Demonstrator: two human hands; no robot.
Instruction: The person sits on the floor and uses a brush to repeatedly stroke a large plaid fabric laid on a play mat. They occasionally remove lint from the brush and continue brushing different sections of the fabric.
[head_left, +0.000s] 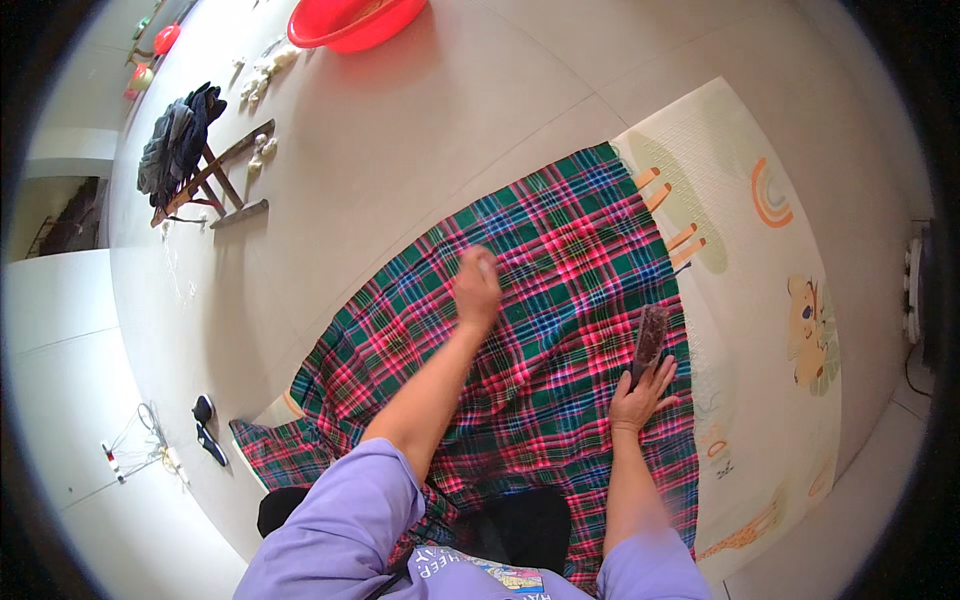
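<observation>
A red, green and blue plaid cloth (525, 322) lies spread before me, rumpled near my knees. My left hand (478, 289) is over its middle, fingers curled in and blurred by motion; whether anything is in it I cannot make out. Near the cloth's right edge, my right hand (641, 397) rests with its fingers spread on the fabric. The handle of a long dark brush-like tool (651, 336) runs between its thumb and forefinger. The tool's broad brown face points away from me and looks fuzzy.
A padded mat (757, 315) with printed animals extends under the cloth to the right. Dark clothes (180, 142) lie over a wooden stool (232, 180). Tufts of white fibre (262, 79) are scattered near a red basin (360, 26). Black shoes (208, 431) and a cable (150, 427) lie left.
</observation>
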